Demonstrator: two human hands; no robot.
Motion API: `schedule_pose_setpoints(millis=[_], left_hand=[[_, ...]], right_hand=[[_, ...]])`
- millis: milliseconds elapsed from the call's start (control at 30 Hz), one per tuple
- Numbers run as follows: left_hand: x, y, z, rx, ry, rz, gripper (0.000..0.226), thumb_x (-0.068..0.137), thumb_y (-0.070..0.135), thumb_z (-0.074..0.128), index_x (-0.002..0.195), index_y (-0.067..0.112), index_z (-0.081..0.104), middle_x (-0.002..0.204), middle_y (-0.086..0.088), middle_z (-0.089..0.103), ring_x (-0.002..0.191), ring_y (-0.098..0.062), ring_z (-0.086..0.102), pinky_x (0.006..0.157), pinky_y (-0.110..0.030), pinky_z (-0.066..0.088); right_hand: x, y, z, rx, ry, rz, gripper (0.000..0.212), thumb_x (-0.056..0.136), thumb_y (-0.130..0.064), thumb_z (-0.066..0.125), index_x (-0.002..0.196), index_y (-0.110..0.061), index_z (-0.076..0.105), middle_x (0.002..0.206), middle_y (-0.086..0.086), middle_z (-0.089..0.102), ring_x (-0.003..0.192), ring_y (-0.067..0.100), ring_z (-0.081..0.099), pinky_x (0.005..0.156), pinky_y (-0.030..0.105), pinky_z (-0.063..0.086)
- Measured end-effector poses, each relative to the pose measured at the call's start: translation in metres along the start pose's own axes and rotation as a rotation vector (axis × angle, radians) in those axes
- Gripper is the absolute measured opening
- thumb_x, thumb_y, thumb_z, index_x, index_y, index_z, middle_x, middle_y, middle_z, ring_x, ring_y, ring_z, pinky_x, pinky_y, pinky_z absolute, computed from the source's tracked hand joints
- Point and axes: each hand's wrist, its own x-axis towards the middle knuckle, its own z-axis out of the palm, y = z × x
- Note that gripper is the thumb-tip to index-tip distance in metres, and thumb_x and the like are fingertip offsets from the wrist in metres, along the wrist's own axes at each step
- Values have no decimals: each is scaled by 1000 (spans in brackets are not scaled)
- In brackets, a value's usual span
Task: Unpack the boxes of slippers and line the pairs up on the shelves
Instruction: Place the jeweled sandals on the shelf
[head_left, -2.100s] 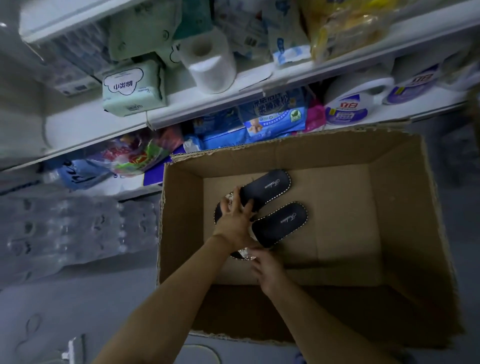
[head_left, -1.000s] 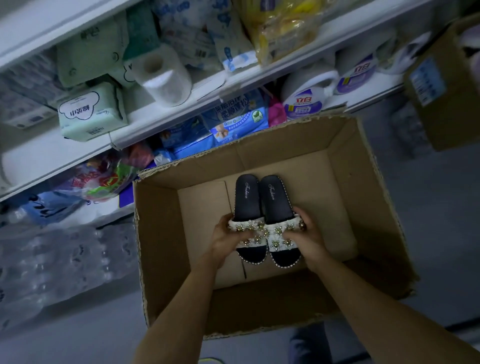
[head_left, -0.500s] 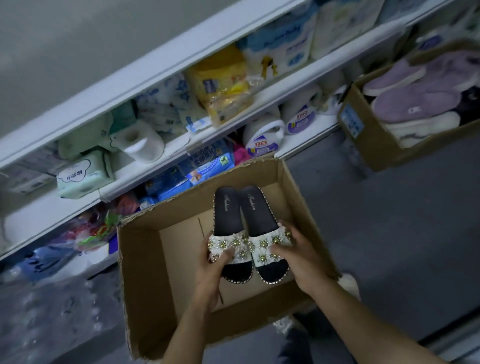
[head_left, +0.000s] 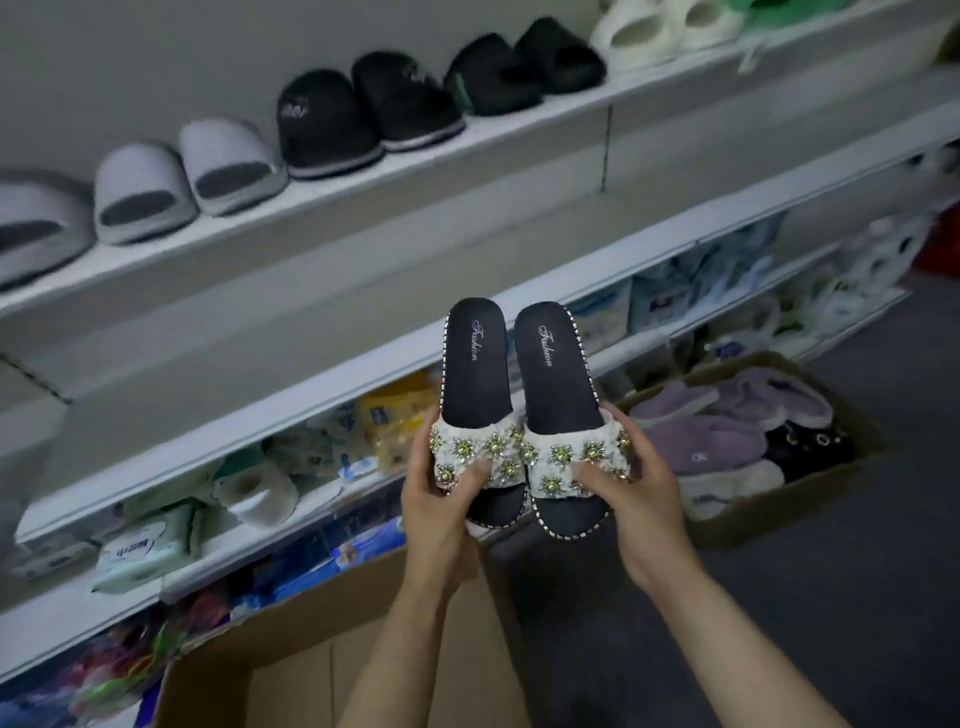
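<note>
Grey shop shelving (head_left: 363, 218) fills the background, its upper shelf carrying slippers in a row: grey slides (head_left: 187, 171) at left, black slippers (head_left: 363, 111) in the middle, black slides (head_left: 524, 65) further right and cream slides (head_left: 660, 28) at the far end. Lower shelves hold packaged tissues and wipes (head_left: 150, 551) and a yellow packet (head_left: 400, 421), all blurred.

In front of the shelving a person holds up a pair of black slippers (head_left: 519, 395) side by side, heels pointing away, each with a white strap studded with flower-shaped jewels and script lettering on the insole. The left hand (head_left: 441, 514) grips the left slipper at the strap, thumb laid across the jewelled band; the right hand (head_left: 639, 499) grips the right slipper the same way. The pair is in the air, level with the middle shelf edge and touching no shelf.

Below the forearms stands an open cardboard box (head_left: 218, 675). A second cardboard box (head_left: 810, 499), on the dark floor at right, holds purple plush slippers (head_left: 727, 421) beside white and black ones.
</note>
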Motion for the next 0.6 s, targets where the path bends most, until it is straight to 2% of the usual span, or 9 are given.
schedule_pose_setpoints(millis=[167, 300, 367, 500, 600], left_hand=[[30, 38, 119, -110, -96, 113, 71, 81, -2, 75, 141, 26, 51, 126, 27, 63, 119, 1, 59, 99, -31, 53], [51, 62, 198, -131, -166, 161, 70, 77, 10, 83, 137, 32, 55, 136, 8, 62, 127, -17, 57, 108, -52, 46], [61, 74, 230, -162, -210, 180, 71, 74, 17, 83, 137, 34, 55, 137, 4, 62, 127, -23, 58, 108, -56, 44], [75, 92, 290, -236, -333, 227, 72, 77, 5, 80, 139, 28, 53, 133, 3, 64, 124, -21, 60, 108, -54, 45], [81, 103, 333, -282, -419, 234, 73, 75, 6, 78, 140, 28, 52, 134, 4, 64, 125, -22, 59, 109, -54, 44]], right_hand=[[41, -103, -53, -3, 59, -218, 66, 71, 17, 70, 127, -18, 60, 109, 2, 72, 93, 14, 67, 81, 27, 56], [68, -171, -86, 14, 110, -349, 67, 73, 15, 71, 128, -21, 61, 115, 5, 71, 98, 19, 67, 88, 36, 55], [82, -199, -102, 29, 143, -409, 67, 73, 14, 73, 128, -23, 61, 118, 7, 70, 100, 20, 67, 90, 38, 55], [98, -246, -130, 23, 203, -516, 65, 74, 11, 73, 127, -24, 62, 122, 6, 68, 99, 15, 68, 79, 27, 56], [102, -275, -150, 45, 256, -571, 65, 74, 13, 72, 128, -21, 61, 119, 6, 69, 94, 12, 68, 73, 21, 54]])
